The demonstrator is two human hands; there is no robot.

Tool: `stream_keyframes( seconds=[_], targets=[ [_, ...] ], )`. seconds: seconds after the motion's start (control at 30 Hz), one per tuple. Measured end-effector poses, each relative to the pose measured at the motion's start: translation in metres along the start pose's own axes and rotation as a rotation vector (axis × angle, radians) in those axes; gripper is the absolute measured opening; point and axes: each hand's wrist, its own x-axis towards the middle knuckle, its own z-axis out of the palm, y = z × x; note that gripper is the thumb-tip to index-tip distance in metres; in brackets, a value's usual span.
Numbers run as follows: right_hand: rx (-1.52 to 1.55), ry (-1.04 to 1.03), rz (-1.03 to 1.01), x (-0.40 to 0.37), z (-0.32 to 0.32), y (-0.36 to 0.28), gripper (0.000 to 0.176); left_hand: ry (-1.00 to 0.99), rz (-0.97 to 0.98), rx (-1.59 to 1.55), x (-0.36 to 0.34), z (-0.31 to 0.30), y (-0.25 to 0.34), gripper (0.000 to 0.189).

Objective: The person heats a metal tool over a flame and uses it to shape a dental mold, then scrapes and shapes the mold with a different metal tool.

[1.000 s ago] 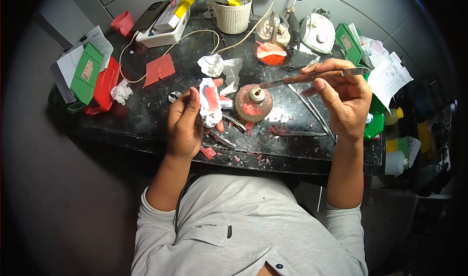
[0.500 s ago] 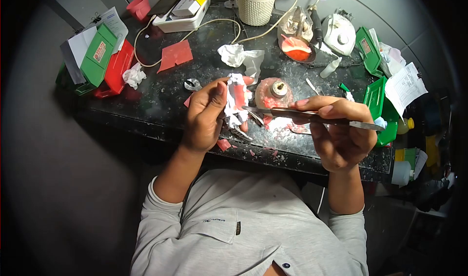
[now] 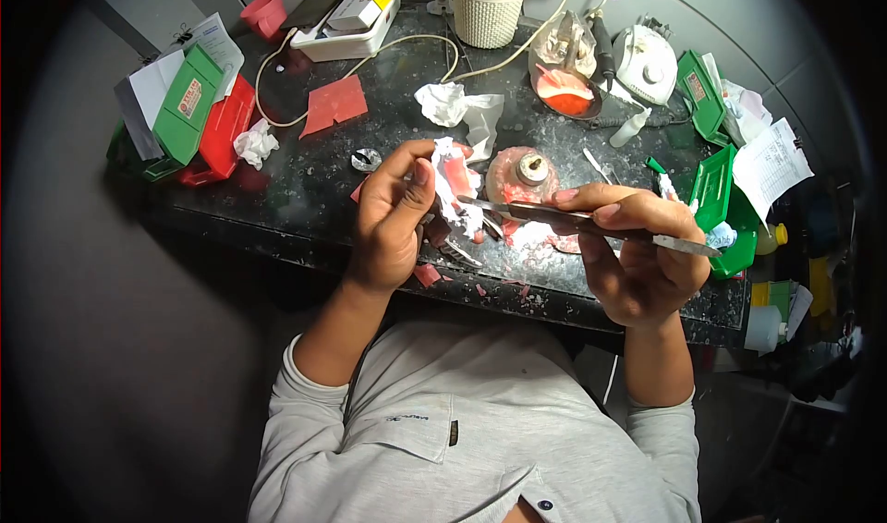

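My left hand (image 3: 390, 223) is closed around a white plaster dental cast (image 3: 447, 200) with pink wax (image 3: 457, 174) on its upper face. In my right hand (image 3: 647, 255) is a wax knife (image 3: 545, 214), gripped by its dark handle between thumb and fingers. Its thin tip points left and meets the edge of the cast, though exact contact is hard to make out. The wider metal end sticks out to the right, past my fingers. Just behind the knife stands a round spirit burner (image 3: 520, 174) with pink wax stuck on it.
A pink wax sheet (image 3: 334, 104) and crumpled tissue (image 3: 442, 103) lie farther back. Behind them are a white tray (image 3: 346, 44) and a woven cup (image 3: 487, 19) of tools. A pan of red wax (image 3: 567, 103) stands back right; green boxes (image 3: 711, 190) are at the right. Wax scraps litter the front edge.
The cast has tilted in my left hand, its lower end turning to the right. The wax knife has shifted slightly, its wide end now a little lower.
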Motion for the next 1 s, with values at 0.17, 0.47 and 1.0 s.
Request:
stream_keyframes(
  seconds=[0.17,0.47,1.0],
  targets=[
    [-0.099,-0.088,0.031,0.005,0.002,-0.005,0.040,0.020,0.017,-0.013,-0.001,0.004,0.001,0.036],
    [-0.137,-0.227,0.108,0.010,-0.006,-0.013,0.060,-0.047,-0.023,-0.085,-0.001,0.000,0.004,0.045],
    [0.086,-0.001,0.077,0.001,-0.001,-0.003,0.036,-0.026,-0.111,-0.122,0.000,0.004,0.012,0.052]
  ],
)
